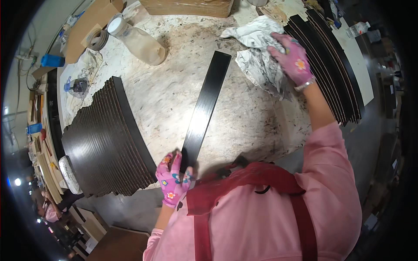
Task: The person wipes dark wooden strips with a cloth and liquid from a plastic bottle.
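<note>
A long black slat (206,102) lies slantwise on the worktable, its near end close to my body. My left hand (174,180), in a pink flowered glove, is closed around that near end, fingers at its sides. Up at the right, my right hand (295,61), gloved the same way, grips a crumpled white cloth (257,32) smudged with grey. The cloth's lower folds spread on the table beside the slat's far end. Some of my right fingertips are hidden in its folds.
Many dark slats stand in a tight row (104,143) at the left. More black slats (326,65) are stacked at the right, beside my right hand. A cloudy plastic bottle (141,43) with a white lid and a cardboard box (187,6) are at the back of the stained worktable (183,37).
</note>
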Tool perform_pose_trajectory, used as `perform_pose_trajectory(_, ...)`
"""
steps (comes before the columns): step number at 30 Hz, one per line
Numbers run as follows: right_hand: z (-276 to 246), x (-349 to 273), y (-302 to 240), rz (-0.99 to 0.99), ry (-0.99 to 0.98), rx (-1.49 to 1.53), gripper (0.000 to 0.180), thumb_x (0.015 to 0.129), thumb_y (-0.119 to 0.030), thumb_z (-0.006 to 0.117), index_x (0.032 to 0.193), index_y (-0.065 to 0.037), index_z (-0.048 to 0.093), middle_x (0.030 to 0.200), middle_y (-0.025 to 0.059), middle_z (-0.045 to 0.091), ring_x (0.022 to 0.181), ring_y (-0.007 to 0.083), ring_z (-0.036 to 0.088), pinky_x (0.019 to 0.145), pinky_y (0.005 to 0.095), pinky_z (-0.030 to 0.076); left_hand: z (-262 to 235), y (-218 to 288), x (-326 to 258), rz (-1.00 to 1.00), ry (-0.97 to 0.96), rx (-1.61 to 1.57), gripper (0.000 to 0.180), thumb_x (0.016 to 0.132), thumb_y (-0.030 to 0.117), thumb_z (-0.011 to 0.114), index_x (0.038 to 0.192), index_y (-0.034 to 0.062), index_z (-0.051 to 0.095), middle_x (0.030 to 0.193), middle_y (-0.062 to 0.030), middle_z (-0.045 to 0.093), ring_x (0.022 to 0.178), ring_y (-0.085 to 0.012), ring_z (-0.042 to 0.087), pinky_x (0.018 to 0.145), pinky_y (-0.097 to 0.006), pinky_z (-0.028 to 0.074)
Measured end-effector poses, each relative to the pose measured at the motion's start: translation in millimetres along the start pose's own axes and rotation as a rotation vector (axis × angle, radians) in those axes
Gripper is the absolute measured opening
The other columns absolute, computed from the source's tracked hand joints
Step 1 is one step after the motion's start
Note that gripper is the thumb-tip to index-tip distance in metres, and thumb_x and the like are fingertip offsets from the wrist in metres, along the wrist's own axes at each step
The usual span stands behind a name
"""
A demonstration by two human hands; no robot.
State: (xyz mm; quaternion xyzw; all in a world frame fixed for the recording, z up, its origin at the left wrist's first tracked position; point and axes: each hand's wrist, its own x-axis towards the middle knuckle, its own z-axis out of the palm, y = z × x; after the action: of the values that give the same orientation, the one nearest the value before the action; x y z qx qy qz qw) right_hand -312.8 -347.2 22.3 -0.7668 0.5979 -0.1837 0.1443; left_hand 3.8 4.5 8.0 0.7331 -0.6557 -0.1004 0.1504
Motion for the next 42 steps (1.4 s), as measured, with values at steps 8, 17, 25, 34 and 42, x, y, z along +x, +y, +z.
perform_pose_trajectory(8, -55, -77, -67, 0.024, -0.209, 0.887, 0.021, 0.086, -0.012, 0.069, 0.103, -0.001, 0.065, 0.099, 0.0051, 0.063, 0.091, 0.0131, 0.059, 0.08, 0.0243, 0.048, 3, 89, 138, 0.303, 0.116, -0.685, 0.066, 0.08, 0.023, 0.073, 0.136, 0.0015, 0.045, 0.143, -0.0261, 0.032, 0.134, -0.0419, 0.033, 0.109, -0.045, 0.035)
perform_pose_trajectory(17, -56, -101, -16, -0.018, -0.167, 0.643, 0.052, 0.084, -0.024, 0.071, 0.128, 0.0, 0.055, 0.118, 0.0075, 0.057, 0.102, 0.0151, 0.058, 0.091, 0.0254, 0.044, 61, 119, 159, -0.439, -0.639, -1.901, 0.031, 0.09, -0.001, 0.06, 0.122, -0.0026, 0.056, 0.108, -0.0041, 0.067, 0.1, -0.0106, 0.062, 0.089, -0.024, 0.05)
perform_pose_trajectory(25, 49, -144, -67, 0.433, -0.477, 1.507, 0.064, 0.09, -0.012, 0.065, 0.144, 0.0, 0.034, 0.12, 0.0108, 0.061, 0.106, 0.0191, 0.061, 0.093, 0.0315, 0.051, 94, 82, 151, 0.234, -0.612, -1.65, 0.031, 0.095, 0.013, 0.051, 0.125, 0.0014, 0.055, 0.116, -0.0106, 0.063, 0.107, -0.0231, 0.06, 0.095, -0.034, 0.048)
perform_pose_trajectory(34, -3, -56, -52, 0.089, 0.009, 0.814, 0.036, 0.091, -0.006, 0.054, 0.127, 0.0, 0.05, 0.113, 0.0159, 0.062, 0.09, 0.0226, 0.067, 0.069, 0.0282, 0.059, 34, -15, 107, -0.21, 0.266, -0.848, 0.032, 0.087, 0.009, 0.061, 0.119, 0.0035, 0.06, 0.103, -0.0154, 0.063, 0.091, -0.0231, 0.061, 0.08, -0.029, 0.051)
perform_pose_trajectory(42, 80, -68, -141, -0.742, -0.183, -0.246, 0.028, 0.08, -0.023, 0.064, 0.105, -0.011, 0.061, 0.106, 0.015, 0.06, 0.091, 0.0309, 0.063, 0.076, 0.0427, 0.052, 76, 11, 114, 0.165, 0.126, -0.113, 0.069, 0.075, 0.029, 0.066, 0.135, 0.002, 0.047, 0.137, -0.0149, 0.049, 0.132, -0.0337, 0.041, 0.109, -0.05, 0.03)
